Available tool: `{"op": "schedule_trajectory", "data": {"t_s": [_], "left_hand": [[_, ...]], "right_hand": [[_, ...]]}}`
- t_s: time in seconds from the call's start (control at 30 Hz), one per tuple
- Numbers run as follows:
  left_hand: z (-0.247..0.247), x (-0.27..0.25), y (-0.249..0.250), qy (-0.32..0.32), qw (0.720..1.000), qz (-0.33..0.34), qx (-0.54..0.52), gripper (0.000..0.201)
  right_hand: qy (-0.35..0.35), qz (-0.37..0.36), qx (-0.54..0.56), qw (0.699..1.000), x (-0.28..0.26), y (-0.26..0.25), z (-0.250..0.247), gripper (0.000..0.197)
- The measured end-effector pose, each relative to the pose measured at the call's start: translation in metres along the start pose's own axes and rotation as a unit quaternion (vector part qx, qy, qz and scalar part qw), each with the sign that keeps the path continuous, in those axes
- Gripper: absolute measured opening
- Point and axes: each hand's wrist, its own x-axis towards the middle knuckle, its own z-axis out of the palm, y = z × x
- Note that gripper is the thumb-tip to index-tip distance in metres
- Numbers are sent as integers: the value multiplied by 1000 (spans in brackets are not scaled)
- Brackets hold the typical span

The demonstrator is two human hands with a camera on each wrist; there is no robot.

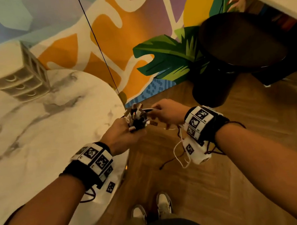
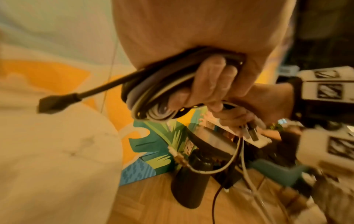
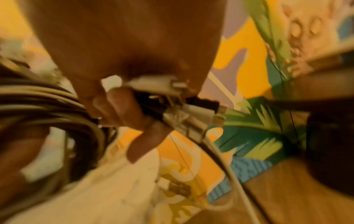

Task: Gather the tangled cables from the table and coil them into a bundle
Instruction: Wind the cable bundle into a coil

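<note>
Both hands (image 1: 139, 124) around coiled cables (image 2: 153, 94), plug (image 2: 55, 104) leftward

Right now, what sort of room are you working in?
Probably a decorated lounge or creative office, not a workshop: a painted mural wall, a marble-look table with a small drawer unit, and a wood floor.

Both forearms reached forward, hands meeting close together past the table edge. Left hand (image 1: 122, 132) was fisted, fingers (image 2: 210, 78) curled tight round the cable coil (image 2: 153, 94). Right hand (image 1: 166, 113) sat just beside it, fingers (image 3: 122, 106) pinching a cluster of cable plugs (image 3: 184, 109). Both wrists wore marker-tagged bands, backs of hands facing up.
</note>
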Motion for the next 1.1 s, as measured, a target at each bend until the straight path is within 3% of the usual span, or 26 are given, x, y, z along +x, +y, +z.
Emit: {"op": "schedule_trajectory", "data": {"t_s": [0.17,0.3,0.4,0.5,0.6,0.77,0.87,0.93,1.1], "left_hand": [[7,13,18,136,977,-25,-160,19],[5,20,23,179,963,-46,-197,19],[4,23,33,202,947,-23,-247,11],[5,26,38,227,914,-37,-334,11],[2,24,40,210,876,-79,-427,15],[-11,14,45,75,832,-99,-540,36],[-15,10,47,26,829,-80,-553,43],[-15,7,47,19,830,-87,-551,44],[-12,7,36,47,832,-116,-540,45]], "right_hand": [[101,0,285,953,-5,-26,17,27],[147,-42,320,935,-12,-40,27,27],[182,-75,359,913,-16,-44,40,29],[276,-133,244,920,-17,-49,59,33],[299,-163,171,925,-17,-44,68,42],[343,-206,23,916,-15,-34,65,51],[377,-188,-95,902,-13,-32,61,52],[355,-187,-130,907,-14,-31,59,53],[294,-181,-118,931,-20,-37,65,55]]}}
